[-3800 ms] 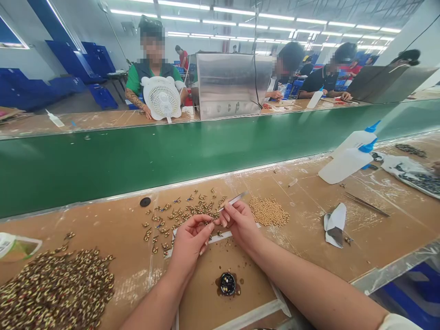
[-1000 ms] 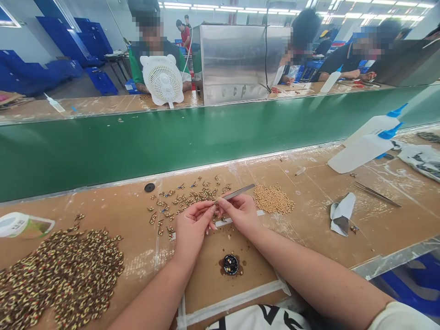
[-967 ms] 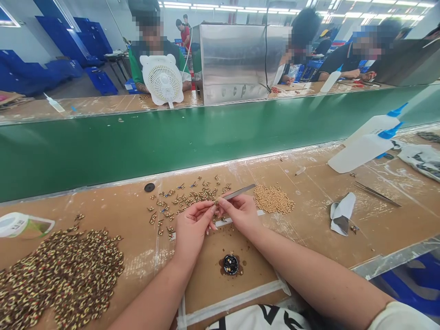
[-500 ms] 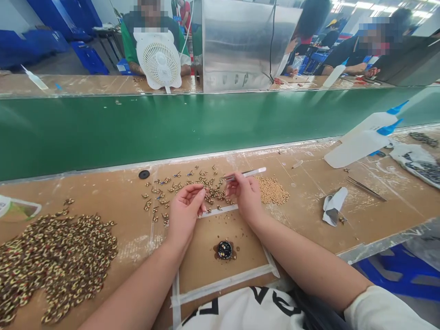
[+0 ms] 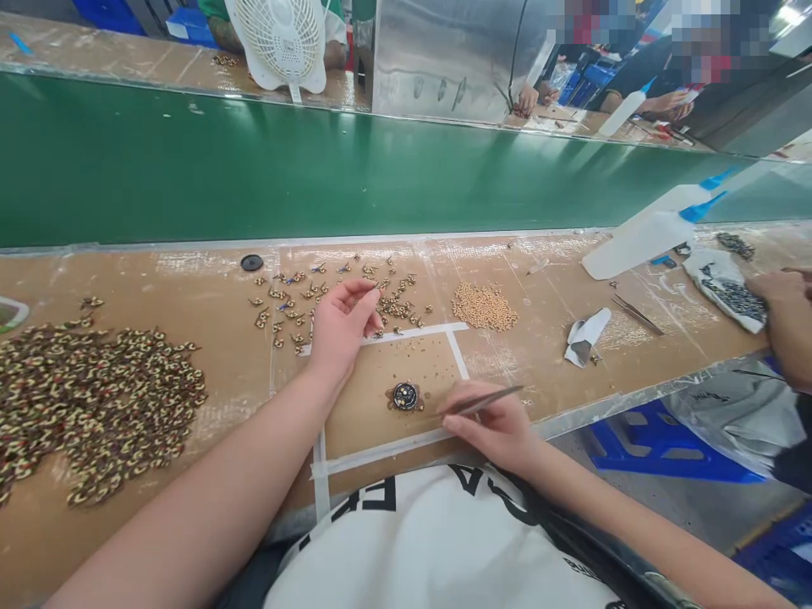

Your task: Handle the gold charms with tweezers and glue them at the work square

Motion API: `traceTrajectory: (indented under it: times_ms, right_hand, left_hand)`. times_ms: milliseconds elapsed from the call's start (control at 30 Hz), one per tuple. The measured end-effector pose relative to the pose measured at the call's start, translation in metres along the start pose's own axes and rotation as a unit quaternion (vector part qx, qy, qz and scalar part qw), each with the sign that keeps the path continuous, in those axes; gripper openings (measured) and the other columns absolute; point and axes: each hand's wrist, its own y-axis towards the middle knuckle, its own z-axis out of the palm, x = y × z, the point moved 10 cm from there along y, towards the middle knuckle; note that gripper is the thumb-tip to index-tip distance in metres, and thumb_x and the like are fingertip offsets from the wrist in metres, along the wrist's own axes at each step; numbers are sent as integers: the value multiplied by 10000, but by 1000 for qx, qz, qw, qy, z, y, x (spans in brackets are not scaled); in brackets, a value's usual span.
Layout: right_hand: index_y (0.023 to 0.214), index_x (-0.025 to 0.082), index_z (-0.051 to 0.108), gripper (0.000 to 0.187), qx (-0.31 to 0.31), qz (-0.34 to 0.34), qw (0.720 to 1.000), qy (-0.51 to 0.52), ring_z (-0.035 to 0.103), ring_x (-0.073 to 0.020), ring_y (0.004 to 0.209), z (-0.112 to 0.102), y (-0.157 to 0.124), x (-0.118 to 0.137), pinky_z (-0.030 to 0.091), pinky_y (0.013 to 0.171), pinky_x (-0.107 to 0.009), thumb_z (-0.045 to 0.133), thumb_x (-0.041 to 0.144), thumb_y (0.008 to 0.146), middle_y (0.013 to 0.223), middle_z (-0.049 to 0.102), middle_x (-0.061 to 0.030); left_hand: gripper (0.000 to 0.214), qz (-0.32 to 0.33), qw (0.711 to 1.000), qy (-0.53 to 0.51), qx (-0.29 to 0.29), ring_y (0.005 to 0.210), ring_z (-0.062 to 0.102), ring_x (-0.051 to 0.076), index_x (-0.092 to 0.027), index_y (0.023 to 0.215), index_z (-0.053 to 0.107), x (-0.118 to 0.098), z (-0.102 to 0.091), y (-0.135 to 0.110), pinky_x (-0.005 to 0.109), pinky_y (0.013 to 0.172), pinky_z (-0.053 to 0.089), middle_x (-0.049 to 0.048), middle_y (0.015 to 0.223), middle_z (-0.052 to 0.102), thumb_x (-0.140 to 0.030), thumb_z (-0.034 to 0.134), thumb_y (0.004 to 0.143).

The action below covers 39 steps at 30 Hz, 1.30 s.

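My left hand (image 5: 341, 324) rests on the brown worktable (image 5: 216, 279) with fingers curled at the edge of a scatter of small gold pieces (image 5: 330, 292); whether it grips one I cannot make out. My right hand (image 5: 495, 427) sits near the table's front edge, pinched on metal tweezers (image 5: 483, 400) whose tips point left toward a small round black dish (image 5: 404, 395) with glue stains around it. The dish lies inside a square marked with white tape (image 5: 406, 332).
A large heap of spotted brown pieces (image 5: 95, 397) lies left, a pile of tan beads (image 5: 485, 305) right of the scatter. White squeeze bottles (image 5: 640, 237), spare tweezers (image 5: 636, 314), folded paper (image 5: 587, 334) are right. A green conveyor belt (image 5: 254, 161) runs behind. Another person's hand (image 5: 787, 321) is far right.
My right hand has pulled back from the scattered pieces to the front edge, tweezers now beside the black dish. My left hand stayed at the scatter. The view tilted down.
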Motion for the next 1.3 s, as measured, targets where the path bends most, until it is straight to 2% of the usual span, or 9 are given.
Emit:
traceTrajectory:
  times_ms: [133, 267, 433, 533, 733, 833, 933, 1133, 1300]
  right_hand:
    - [990, 195, 784, 136, 65, -41, 996, -34, 714, -153, 706, 20, -17, 4, 577, 655, -265, 711, 301, 1037, 820, 794, -53]
    - [1007, 196, 780, 113, 77, -71, 993, -55, 708, -157, 710, 26, -17, 8, 580, 662, -265, 725, 292, 1033, 830, 801, -56]
    - [1021, 194, 780, 88, 85, -100, 990, -50, 724, -155, 733, 30, -17, 14, 593, 683, -257, 726, 262, 1033, 839, 798, -55]
    - [1019, 187, 786, 77, 87, -104, 990, -50, 733, -155, 742, 32, -16, 15, 599, 699, -258, 732, 241, 1026, 846, 798, -56]
    - [988, 216, 811, 98, 93, -61, 993, -35, 742, -181, 739, 33, -15, 9, 604, 687, -296, 724, 244, 1023, 835, 806, -50]
    - [948, 222, 818, 92, 58, -34, 998, -9, 735, -183, 703, 24, -11, 6, 591, 653, -303, 748, 248, 1001, 804, 804, -47]
    - [914, 223, 822, 116, -17, -16, 999, 31, 710, -173, 646, 9, 3, 4, 580, 624, -306, 764, 293, 987, 765, 788, -40]
    - [848, 229, 814, 230, -153, -20, 985, 75, 672, -176, 610, -12, 63, 4, 566, 594, -315, 768, 417, 974, 679, 730, -25]
    - [842, 224, 812, 265, -175, -60, 978, 95, 659, -173, 606, -11, 106, 12, 564, 573, -306, 769, 458, 959, 703, 718, -29]
  left_hand:
    - [180, -14, 1000, -4, 15, 463, 608, 83, -199, 974, 641, 1, 2, -1, 204, 388, 406, 51, 911, 796, -283, 758, 866]
    - [183, -16, 1000, -7, 22, 460, 598, 78, -219, 1012, 581, -1, 1, -2, 204, 399, 408, 31, 902, 786, -266, 711, 893]
    - [229, -13, 999, -10, 36, 421, 530, 73, -273, 1045, 508, -2, 4, -3, 205, 394, 365, -54, 793, 698, -208, 665, 891]
    - [199, -14, 998, -31, 44, 409, 469, 61, -280, 1014, 525, -1, 6, -2, 206, 396, 349, -72, 766, 631, -183, 639, 883]
    - [6, -38, 997, -41, 50, 435, 421, 48, -222, 868, 652, 5, 9, -1, 210, 389, 313, -26, 795, 591, -221, 657, 864]
    - [65, -61, 995, -55, 64, 450, 441, 56, -209, 882, 692, 6, 13, -4, 212, 392, 286, -7, 816, 615, -234, 669, 827]
    - [122, -66, 990, -64, 109, 448, 452, 62, -194, 901, 712, 2, 18, -10, 221, 402, 283, 9, 828, 647, -294, 656, 858]
    - [256, -54, 981, 23, 184, 468, 436, 52, -174, 889, 716, -6, 19, -28, 215, 447, 235, 11, 812, 670, -403, 652, 982]
    - [311, -46, 981, 36, 185, 463, 407, 64, -172, 867, 698, -8, 18, -31, 230, 462, 232, -6, 734, 631, -443, 625, 1001]
